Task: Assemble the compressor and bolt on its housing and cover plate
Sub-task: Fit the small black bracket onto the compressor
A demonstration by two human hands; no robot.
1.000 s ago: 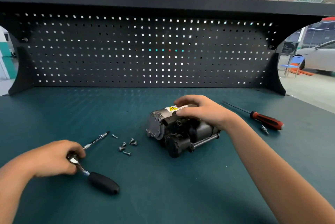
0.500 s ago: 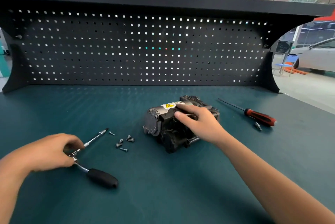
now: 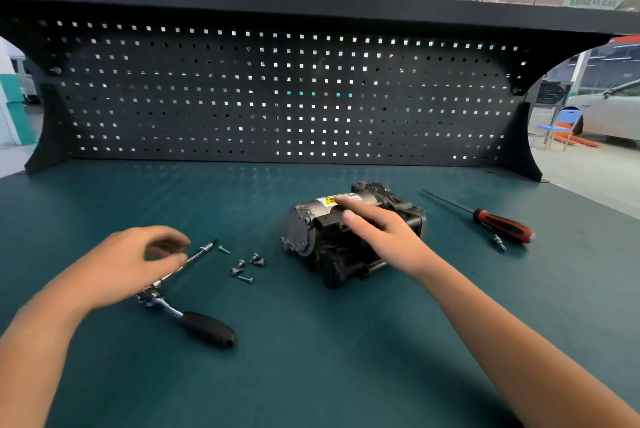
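The grey and black compressor (image 3: 311, 237) lies on its side in the middle of the green bench mat, its yellow warning label facing up. My right hand (image 3: 381, 230) rests on top of it with the fingers stretched out flat. A ratchet wrench (image 3: 204, 327) with a black handle and a long extension bar lies to the left. My left hand (image 3: 128, 261) hovers over that bar with curled fingers, and the thumb tip sits on the bar in a pinch. Several small screws (image 3: 247, 265) lie loose between the ratchet and the compressor.
A red-handled screwdriver (image 3: 502, 228) lies to the right of the compressor, with a small metal bit (image 3: 498, 243) beside it. A black pegboard (image 3: 277, 98) closes off the back of the bench. Bare mat stretches across the front of the bench.
My left hand has slid from the ratchet head up along the extension bar. My right hand's fingers have straightened on top of the compressor. The ratchet has stayed on the mat.
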